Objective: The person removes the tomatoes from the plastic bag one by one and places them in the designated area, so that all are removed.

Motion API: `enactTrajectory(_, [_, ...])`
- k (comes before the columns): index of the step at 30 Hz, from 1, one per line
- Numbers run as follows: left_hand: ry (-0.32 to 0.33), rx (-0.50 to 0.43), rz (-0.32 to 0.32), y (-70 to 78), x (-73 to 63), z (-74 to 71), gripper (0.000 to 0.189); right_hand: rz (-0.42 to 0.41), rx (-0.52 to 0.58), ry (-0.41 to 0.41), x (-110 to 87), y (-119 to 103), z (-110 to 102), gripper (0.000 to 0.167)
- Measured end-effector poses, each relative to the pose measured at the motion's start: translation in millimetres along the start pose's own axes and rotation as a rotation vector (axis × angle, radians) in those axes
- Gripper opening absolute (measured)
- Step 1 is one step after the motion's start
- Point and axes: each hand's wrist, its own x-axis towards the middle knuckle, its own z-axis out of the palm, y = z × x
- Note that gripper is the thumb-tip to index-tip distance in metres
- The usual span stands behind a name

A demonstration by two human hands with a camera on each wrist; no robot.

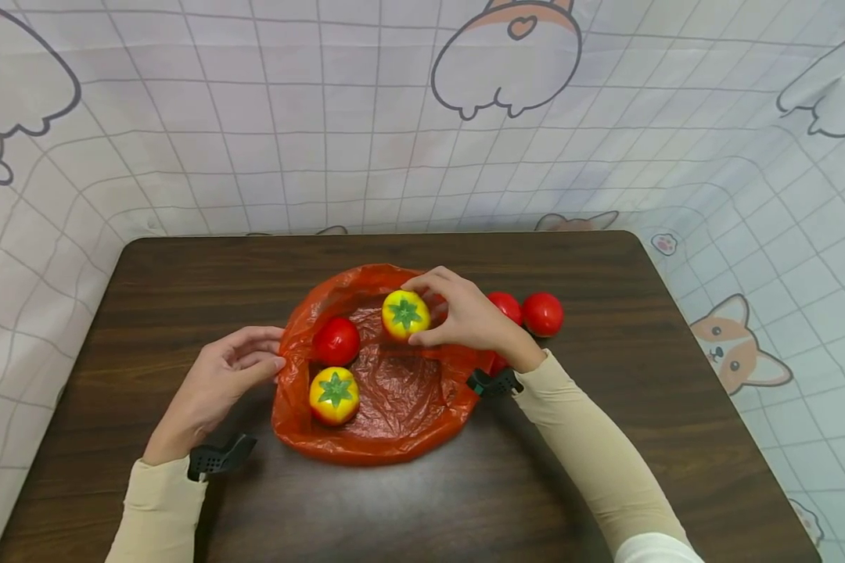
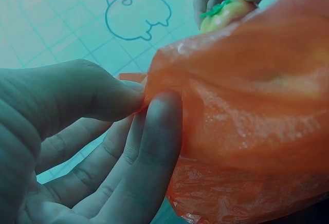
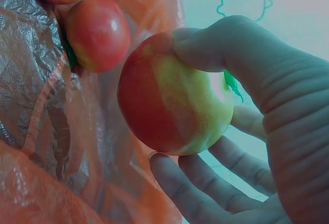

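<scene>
While pinching the left rim of an open red plastic bag between thumb and fingers of the left hand, also grasping a yellow-and-red fruit in the right hand, with the thumb on one side and fingers on the other. Holding it over the bag's mouth, towards the far right edge, leafy side up. Keeping to the left inside the bag, close together, a red fruit and a second yellow-and-red fruit. Working above a dark wooden table, with two more red fruits just beside each other right of the bag, one partly hidden behind the right hand. Wearing black wristbands and beige sleeves.
</scene>
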Motion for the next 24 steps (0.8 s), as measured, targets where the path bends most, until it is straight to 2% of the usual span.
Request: enactTrajectory(24, [-0.005,0.001,-0.009,-0.8,0.4,2.1,0.052,-0.001,0.006,0.077,-27.7,3.9,-21.9,0.066])
